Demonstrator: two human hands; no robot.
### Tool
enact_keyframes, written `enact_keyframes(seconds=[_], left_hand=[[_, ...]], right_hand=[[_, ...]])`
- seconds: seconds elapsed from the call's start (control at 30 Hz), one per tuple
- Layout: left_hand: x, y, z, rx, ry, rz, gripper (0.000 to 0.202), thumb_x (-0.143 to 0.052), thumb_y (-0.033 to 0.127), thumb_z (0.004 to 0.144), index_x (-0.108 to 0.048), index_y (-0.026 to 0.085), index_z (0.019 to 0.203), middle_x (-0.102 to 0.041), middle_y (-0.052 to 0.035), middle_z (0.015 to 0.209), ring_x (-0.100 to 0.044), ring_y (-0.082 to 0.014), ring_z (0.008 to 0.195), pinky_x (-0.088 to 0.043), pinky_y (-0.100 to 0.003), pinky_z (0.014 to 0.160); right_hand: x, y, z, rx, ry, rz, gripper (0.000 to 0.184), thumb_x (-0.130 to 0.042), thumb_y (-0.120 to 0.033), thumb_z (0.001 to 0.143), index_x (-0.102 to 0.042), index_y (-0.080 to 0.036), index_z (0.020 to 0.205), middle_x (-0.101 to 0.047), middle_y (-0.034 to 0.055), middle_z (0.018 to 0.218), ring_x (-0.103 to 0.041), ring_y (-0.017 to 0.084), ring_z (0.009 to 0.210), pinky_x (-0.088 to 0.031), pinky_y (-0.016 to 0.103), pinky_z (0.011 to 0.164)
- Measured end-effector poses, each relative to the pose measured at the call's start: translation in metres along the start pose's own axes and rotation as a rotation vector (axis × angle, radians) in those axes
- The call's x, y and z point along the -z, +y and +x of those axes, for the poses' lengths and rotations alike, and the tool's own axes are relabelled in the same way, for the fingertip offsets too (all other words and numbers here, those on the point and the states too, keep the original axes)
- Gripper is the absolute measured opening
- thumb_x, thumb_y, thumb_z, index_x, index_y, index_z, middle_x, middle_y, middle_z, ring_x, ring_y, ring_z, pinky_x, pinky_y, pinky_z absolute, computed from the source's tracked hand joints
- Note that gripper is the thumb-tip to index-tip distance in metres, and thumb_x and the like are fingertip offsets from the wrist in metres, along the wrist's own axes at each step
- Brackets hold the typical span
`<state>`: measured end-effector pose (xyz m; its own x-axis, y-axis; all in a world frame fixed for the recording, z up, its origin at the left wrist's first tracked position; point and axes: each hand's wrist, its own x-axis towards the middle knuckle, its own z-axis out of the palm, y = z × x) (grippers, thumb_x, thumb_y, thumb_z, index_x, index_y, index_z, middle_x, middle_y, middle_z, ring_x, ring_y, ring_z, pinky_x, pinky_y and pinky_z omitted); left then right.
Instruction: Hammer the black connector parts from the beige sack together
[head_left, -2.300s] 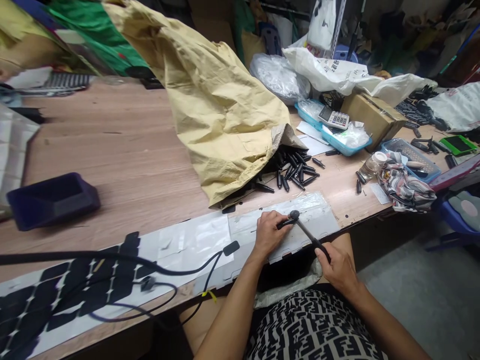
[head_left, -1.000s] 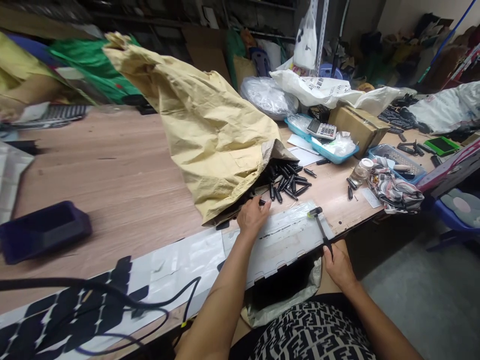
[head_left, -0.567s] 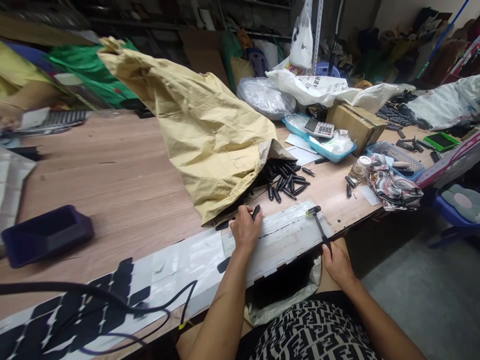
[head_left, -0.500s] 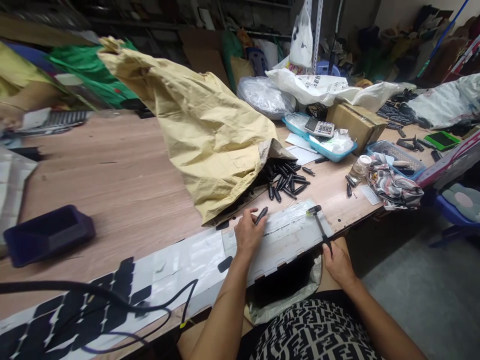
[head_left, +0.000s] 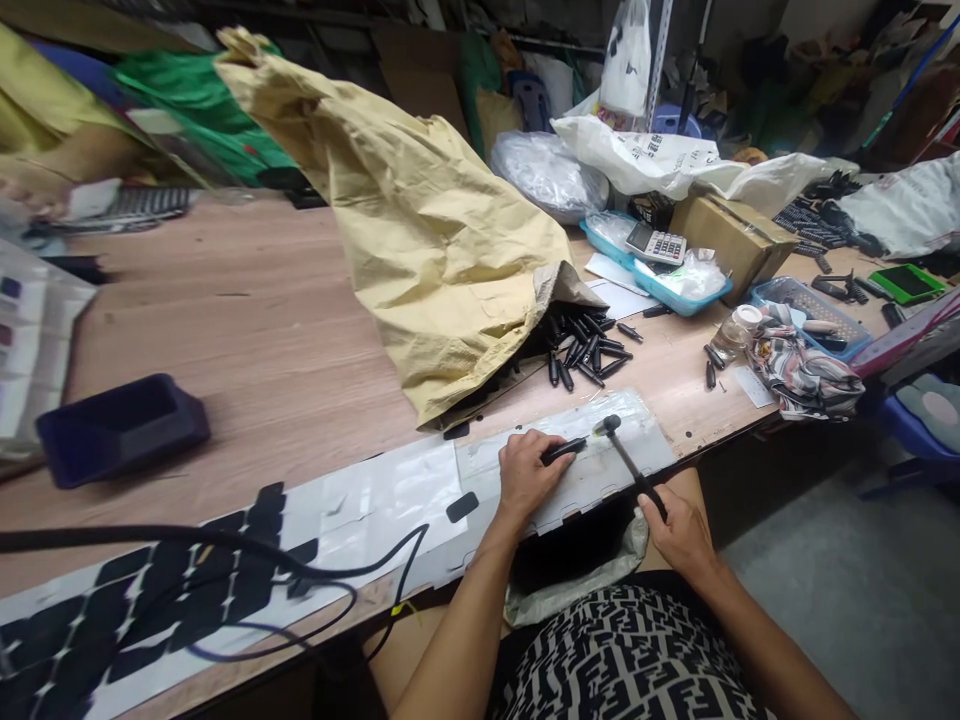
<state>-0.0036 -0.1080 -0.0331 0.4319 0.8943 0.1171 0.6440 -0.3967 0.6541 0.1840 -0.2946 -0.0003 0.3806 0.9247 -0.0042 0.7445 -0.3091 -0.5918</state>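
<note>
My left hand (head_left: 525, 474) pinches a small black cylindrical part (head_left: 564, 451) and holds it flat on a white plastic sheet (head_left: 637, 445) at the table's near edge. My right hand (head_left: 675, 525) grips the handle of a small hammer (head_left: 626, 463), whose head hovers just right of the part's tip. A pile of the same black parts (head_left: 585, 345) spills from the mouth of a large yellow paper sack (head_left: 420, 210) just beyond my hands.
An open bag (head_left: 577, 575) hangs below the table edge between my arms. A dark blue tray (head_left: 120, 425) sits at left, black cables (head_left: 225, 545) and black pads at near left. Blue baskets (head_left: 660, 280), a calculator (head_left: 656, 243) and a cardboard box (head_left: 735, 235) crowd the right.
My left hand reached to the pile by the sack, picked up a black part and brought it back onto the white sheet. The hammer head now sits next to it.
</note>
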Motion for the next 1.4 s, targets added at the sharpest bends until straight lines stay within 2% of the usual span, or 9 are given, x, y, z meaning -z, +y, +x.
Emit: enact_keyframes(seconds=[0.2, 0.4, 0.53, 0.73, 0.87, 1.03, 1.13, 1.23, 1.4], left_hand=[[0.0, 0.002, -0.001, 0.009, -0.014, -0.02, 0.014, -0.072, 0.034, 0.081, -0.072, 0.028, 0.094, -0.07, -0.0027, 0.096, -0.053, -0.0267, 0.1, -0.037, -0.042, 0.089], [0.001, 0.004, 0.001, 0.031, -0.002, -0.048, 0.013, -0.074, 0.032, 0.078, -0.073, 0.028, 0.091, -0.071, -0.0018, 0.094, -0.054, -0.0268, 0.099, -0.037, -0.043, 0.089], [0.001, 0.005, 0.002, 0.033, -0.003, -0.055, 0.013, -0.074, 0.032, 0.078, -0.073, 0.029, 0.09, -0.071, -0.0014, 0.093, -0.054, -0.0268, 0.1, -0.038, -0.043, 0.09], [0.001, 0.005, 0.003, 0.046, 0.004, -0.051, 0.012, -0.075, 0.029, 0.077, -0.072, 0.028, 0.088, -0.07, -0.0012, 0.09, -0.054, -0.0258, 0.097, -0.037, -0.043, 0.09], [0.002, 0.005, 0.003, 0.047, -0.005, -0.06, 0.013, -0.075, 0.03, 0.077, -0.074, 0.027, 0.09, -0.069, -0.0011, 0.089, -0.053, -0.0256, 0.096, -0.037, -0.042, 0.089], [0.001, 0.004, 0.002, 0.039, -0.005, -0.069, 0.013, -0.075, 0.032, 0.078, -0.074, 0.026, 0.09, -0.07, -0.0017, 0.092, -0.053, -0.0263, 0.098, -0.036, -0.043, 0.089], [0.004, 0.002, 0.003, -0.011, -0.012, -0.108, 0.012, -0.075, 0.032, 0.077, -0.075, 0.026, 0.087, -0.07, -0.002, 0.088, -0.053, -0.0261, 0.096, -0.036, -0.043, 0.088], [0.011, 0.002, -0.001, -0.128, -0.059, -0.218, 0.013, -0.077, 0.034, 0.076, -0.075, 0.026, 0.085, -0.069, -0.0022, 0.085, -0.054, -0.0246, 0.093, -0.039, -0.041, 0.087], [0.015, 0.014, -0.036, -0.317, -0.143, -0.254, 0.013, -0.077, 0.034, 0.076, -0.074, 0.025, 0.085, -0.067, -0.0041, 0.093, -0.054, -0.0247, 0.098, -0.04, -0.041, 0.089]], right_hand=[[0.001, -0.02, -0.001, 0.045, -0.05, -0.06, 0.034, -0.04, -0.043, 0.1, -0.058, -0.021, 0.08, -0.065, 0.0028, 0.067, -0.061, 0.017, 0.063, -0.038, 0.025, 0.061], [-0.005, -0.02, -0.001, 0.057, -0.045, -0.199, 0.035, -0.04, -0.042, 0.1, -0.059, -0.021, 0.081, -0.064, 0.0032, 0.065, -0.058, 0.018, 0.058, -0.03, 0.026, 0.057], [-0.003, -0.023, 0.0, 0.041, -0.056, -0.174, 0.035, -0.039, -0.042, 0.1, -0.058, -0.021, 0.08, -0.063, 0.0023, 0.063, -0.058, 0.018, 0.058, -0.03, 0.026, 0.057], [-0.005, -0.032, 0.0, 0.09, -0.108, -0.18, 0.032, -0.041, -0.041, 0.1, -0.058, -0.021, 0.083, -0.064, 0.0024, 0.066, -0.058, 0.017, 0.059, -0.028, 0.027, 0.057], [-0.007, -0.029, 0.002, 0.039, -0.121, -0.177, 0.033, -0.042, -0.042, 0.099, -0.06, -0.021, 0.082, -0.064, 0.0025, 0.067, -0.059, 0.018, 0.06, -0.029, 0.026, 0.058], [0.007, -0.015, 0.008, -0.108, -0.064, -0.142, 0.034, -0.041, -0.044, 0.1, -0.062, -0.021, 0.088, -0.066, 0.0026, 0.071, -0.062, 0.018, 0.066, -0.033, 0.026, 0.061], [0.015, -0.006, 0.012, -0.217, -0.039, -0.225, 0.032, -0.041, -0.041, 0.102, -0.063, -0.021, 0.091, -0.068, 0.0039, 0.077, -0.062, 0.018, 0.069, -0.032, 0.026, 0.062], [0.013, 0.002, 0.015, -0.287, -0.051, -0.31, 0.03, -0.041, -0.037, 0.103, -0.064, -0.021, 0.093, -0.069, 0.0053, 0.079, -0.062, 0.019, 0.069, -0.029, 0.028, 0.061], [0.001, 0.012, 0.016, -0.257, -0.045, -0.322, 0.03, -0.04, -0.033, 0.104, -0.064, -0.018, 0.093, -0.069, 0.0073, 0.084, -0.063, 0.019, 0.072, -0.031, 0.028, 0.063]])
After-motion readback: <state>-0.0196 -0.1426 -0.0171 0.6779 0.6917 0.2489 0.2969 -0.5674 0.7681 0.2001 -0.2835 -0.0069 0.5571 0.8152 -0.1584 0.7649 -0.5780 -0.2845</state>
